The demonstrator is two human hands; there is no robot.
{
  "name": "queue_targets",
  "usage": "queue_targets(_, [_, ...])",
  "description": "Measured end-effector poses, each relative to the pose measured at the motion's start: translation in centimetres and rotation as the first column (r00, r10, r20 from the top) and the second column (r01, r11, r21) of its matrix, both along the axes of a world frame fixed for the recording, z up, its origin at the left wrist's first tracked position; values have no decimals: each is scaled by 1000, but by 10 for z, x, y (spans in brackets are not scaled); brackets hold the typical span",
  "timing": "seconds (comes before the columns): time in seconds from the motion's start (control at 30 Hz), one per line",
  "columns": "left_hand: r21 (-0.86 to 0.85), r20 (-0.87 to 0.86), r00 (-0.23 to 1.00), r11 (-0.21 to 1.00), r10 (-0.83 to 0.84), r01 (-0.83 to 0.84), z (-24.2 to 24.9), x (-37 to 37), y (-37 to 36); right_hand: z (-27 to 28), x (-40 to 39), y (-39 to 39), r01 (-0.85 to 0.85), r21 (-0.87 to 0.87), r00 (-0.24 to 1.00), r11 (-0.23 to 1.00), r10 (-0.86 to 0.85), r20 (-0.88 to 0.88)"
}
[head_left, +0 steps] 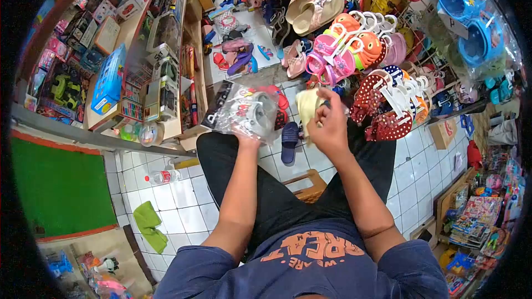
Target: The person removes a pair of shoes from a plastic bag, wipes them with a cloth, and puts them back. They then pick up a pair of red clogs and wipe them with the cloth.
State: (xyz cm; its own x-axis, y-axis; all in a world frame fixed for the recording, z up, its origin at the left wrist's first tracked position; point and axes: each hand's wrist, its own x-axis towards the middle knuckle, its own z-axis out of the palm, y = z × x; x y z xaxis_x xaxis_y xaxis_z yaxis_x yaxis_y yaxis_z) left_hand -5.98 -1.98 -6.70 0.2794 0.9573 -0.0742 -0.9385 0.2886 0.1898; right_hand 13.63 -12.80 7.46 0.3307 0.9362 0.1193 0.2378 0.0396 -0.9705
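Note:
My left hand [249,139] holds up a clear plastic bag with grey-and-white footwear [256,112] inside, probably sandals. Most of its fingers are hidden behind the bag. In my right hand [329,124], fingers closed, is a pale yellow cloth [306,105], held to the right of the bag and apart from it. Below and between the two hands a dark blue slide sandal [288,143] lies on the tiles. Red footwear [281,99] shows partly behind the bag.
Children's sandals on white hangers [366,50] crowd the rack at right, with red polka-dot shoes [390,105] close to my right hand. Toy shelves [133,27] stand at left. A bottle [162,177] and a green cloth [148,226] lie on the floor. A wooden stool [307,185] shows between my legs.

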Motion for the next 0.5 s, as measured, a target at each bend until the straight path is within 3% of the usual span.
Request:
queue_targets(0.03, [-46, 56, 997, 997, -59, 62, 6, 5, -7, 13, -9, -5, -43, 45, 990, 998, 36, 138])
queue_targets(0.07, [4, 112, 989, 995, -100, 100, 11, 12, -11, 26, -20, -7, -114, 196, 951, 974, 50, 306])
queue_targets(0.1, [-102, 0, 997, 992, -72, 72, 15, 17, -19, 33, -31, -8, -206, 326, 884, 923, 33, 466])
queue_targets(0.17, [-110, 56, 984, 979, -168, 173, -49, 10, -18, 24, -57, -17, -447, 297, 789, 844, 215, 576])
queue_targets(0.2, [-111, 55, 984, 978, -169, 174, -49, 10, -20, 16, -67, -21, -445, 297, 790, 845, 214, 574])
queue_targets(0.27, [-92, 30, 987, 983, -157, 159, -50, 3, -37, 4, -82, -25, -653, 150, 698, 742, 513, 499])
queue_targets(0.5, [-37, -38, 992, 992, -118, 117, -50, -11, -71, 5, -84, -18, -737, 301, 659, 605, 544, 520])
